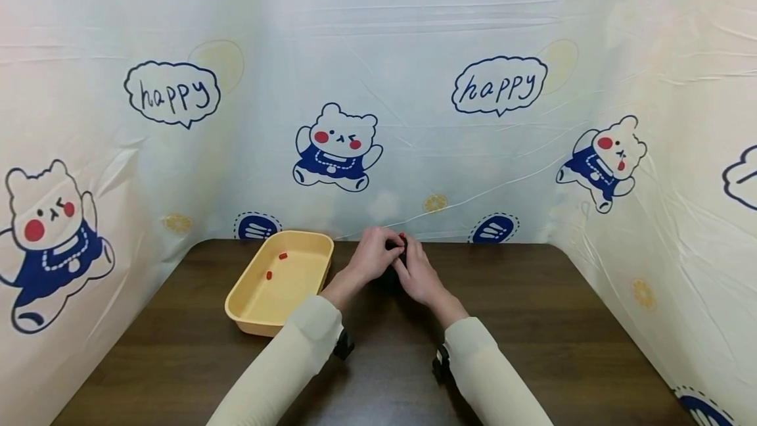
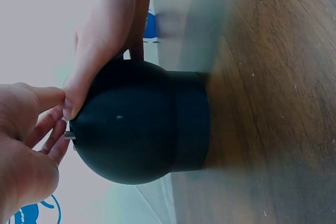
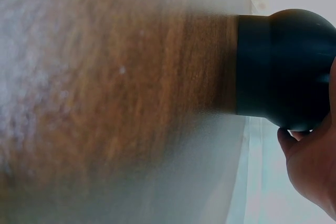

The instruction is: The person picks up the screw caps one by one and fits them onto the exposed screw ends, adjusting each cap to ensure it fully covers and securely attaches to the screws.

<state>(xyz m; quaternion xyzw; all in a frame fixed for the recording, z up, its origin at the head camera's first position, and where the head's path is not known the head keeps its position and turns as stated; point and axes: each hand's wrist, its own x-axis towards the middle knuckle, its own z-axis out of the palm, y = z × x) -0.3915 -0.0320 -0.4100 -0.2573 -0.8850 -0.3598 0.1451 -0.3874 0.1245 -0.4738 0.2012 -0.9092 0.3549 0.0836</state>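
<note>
A black rounded object [image 2: 131, 124] with a short cylindrical base stands upright on the dark wooden table. At its top a small threaded metal stud [image 2: 70, 136] sticks up. My right hand [image 1: 420, 275] grips the rounded part, its thumb near the top in the left wrist view and other fingers behind. With bent fingers, my left hand [image 1: 372, 255] is at the top, where its fingertips pinch a small red piece [image 1: 402, 235]. In the left wrist view the left fingers meet close to the right thumb tip, and the red piece is hidden there.
To the left stands a yellow tray [image 1: 236, 311] with two small red pieces [image 1: 282, 256] inside. The table [image 1: 532, 321] ends at a printed curtain [image 1: 414, 84] behind and at the sides. Black wrist cameras [image 1: 344, 345] sit at both cuffs.
</note>
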